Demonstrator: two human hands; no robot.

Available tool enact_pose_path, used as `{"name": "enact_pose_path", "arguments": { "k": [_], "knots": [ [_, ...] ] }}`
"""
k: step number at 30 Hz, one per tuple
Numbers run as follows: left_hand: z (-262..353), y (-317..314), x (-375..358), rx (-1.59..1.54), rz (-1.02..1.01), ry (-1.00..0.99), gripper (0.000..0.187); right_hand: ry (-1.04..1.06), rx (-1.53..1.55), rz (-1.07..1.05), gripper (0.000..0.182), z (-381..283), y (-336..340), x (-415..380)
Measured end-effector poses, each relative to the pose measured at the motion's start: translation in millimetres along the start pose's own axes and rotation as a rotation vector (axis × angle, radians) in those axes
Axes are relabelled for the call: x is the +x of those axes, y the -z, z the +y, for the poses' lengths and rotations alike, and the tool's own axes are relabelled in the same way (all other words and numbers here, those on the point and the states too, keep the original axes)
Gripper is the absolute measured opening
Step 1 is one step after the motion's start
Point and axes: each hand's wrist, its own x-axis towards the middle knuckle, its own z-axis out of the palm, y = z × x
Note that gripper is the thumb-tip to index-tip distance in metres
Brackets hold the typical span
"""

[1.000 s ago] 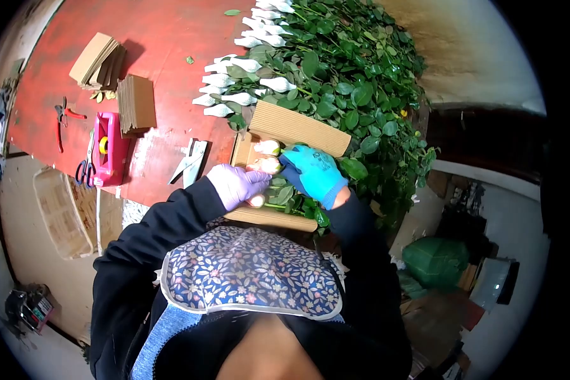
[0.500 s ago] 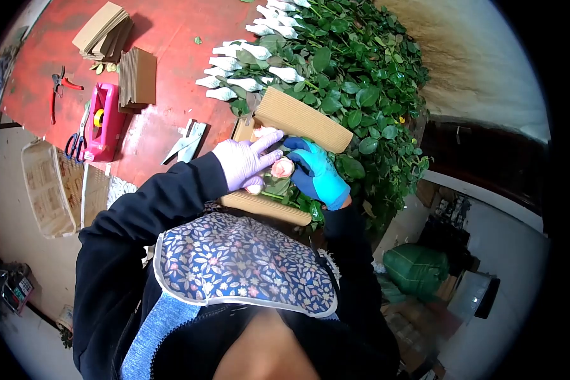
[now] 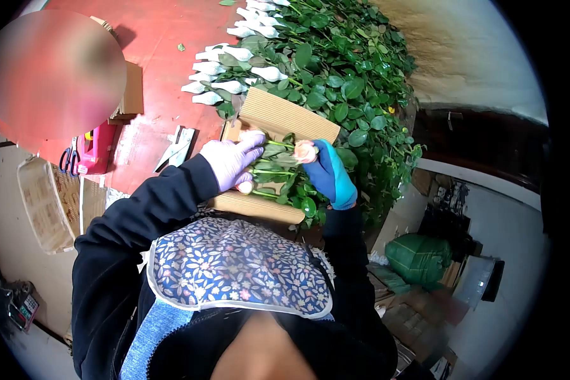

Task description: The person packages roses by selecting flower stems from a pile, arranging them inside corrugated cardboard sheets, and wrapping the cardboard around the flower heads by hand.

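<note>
A pale pink rose (image 3: 306, 151) is held at its bloom by my right hand (image 3: 333, 177), which wears a blue glove. My left hand (image 3: 229, 166), in a thin lavender glove, lies with its fingers stretched out over rose heads in the corrugated cardboard wrap (image 3: 288, 118). One pink bloom (image 3: 245, 187) shows just below that hand; other heads are hidden beneath it. Green leafy stems (image 3: 275, 172) run rightward inside the cardboard, whose near flap (image 3: 256, 208) stands toward my apron.
Roses in white net sleeves (image 3: 230, 87) with a thick heap of leafy stems (image 3: 361, 82) cover the table's right side. A stapler (image 3: 176, 149), scissors (image 3: 69, 157), a pink tape dispenser (image 3: 97, 151) and stacked cardboard (image 3: 133, 92) are leftward. A blurred disc hides the upper left.
My right hand has closed on the pink rose and shifted it up and to the right, uncovering more stems. My left hand's fingers have drawn closer together over the blooms.
</note>
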Motion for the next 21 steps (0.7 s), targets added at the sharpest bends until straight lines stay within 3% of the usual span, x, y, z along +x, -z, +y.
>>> {"name": "enact_pose_path", "arguments": {
  "k": [1, 3, 8, 10, 11, 13, 15, 17, 18, 20, 21],
  "knots": [
    [-1.3, -1.3, 0.5, -0.014, 0.02, 0.002, 0.051, -0.001, -0.002, 0.011, 0.023, 4.1, 3.2, 0.6],
    [1.0, 0.2, 1.6, -0.009, 0.003, -0.006, 0.051, -0.089, 0.471, 0.15, 0.016, 9.9, 11.3, 1.2],
    [5.5, 5.6, 7.8, 0.014, 0.0, 0.038, 0.051, 0.233, 0.243, 0.251, 0.011, 19.9, 60.4, -9.2],
    [9.5, 9.2, 10.9, 0.044, -0.044, 0.069, 0.052, 0.286, 0.426, 0.382, 0.014, 8.9, 79.6, -17.8],
    [10.7, 9.3, 9.9, 0.075, -0.067, 0.084, 0.052, 0.241, 0.39, 0.555, 0.024, -9.0, 90.1, -31.3],
    [9.3, 9.0, 10.4, 0.091, -0.098, 0.089, 0.052, 0.429, 0.583, 0.607, 0.024, -4.0, 127.6, -46.7],
    [11.4, 12.1, 9.6, 0.095, -0.13, 0.108, 0.052, 0.485, 0.629, 0.913, 0.024, -7.4, 159.0, -71.3],
    [10.6, 12.7, 9.1, 0.099, -0.133, 0.097, 0.053, 0.638, 0.657, 1.031, 0.024, 12.4, 204.8, -110.6],
    [12.2, 15.5, 9.0, 0.095, -0.139, 0.105, 0.053, 0.747, 0.752, 0.815, 0.028, 15.3, 234.6, -136.4],
    [11.7, 15.3, 9.5, 0.08, -0.144, 0.113, 0.053, 0.833, 0.793, 0.606, 0.035, 6.4, 275.8, -185.6],
    [10.9, 13.8, 8.3, 0.082, -0.149, 0.098, 0.053, 0.84, 0.797, 0.642, 0.035, 3.7, 293.8, -215.8]
  ]
}}
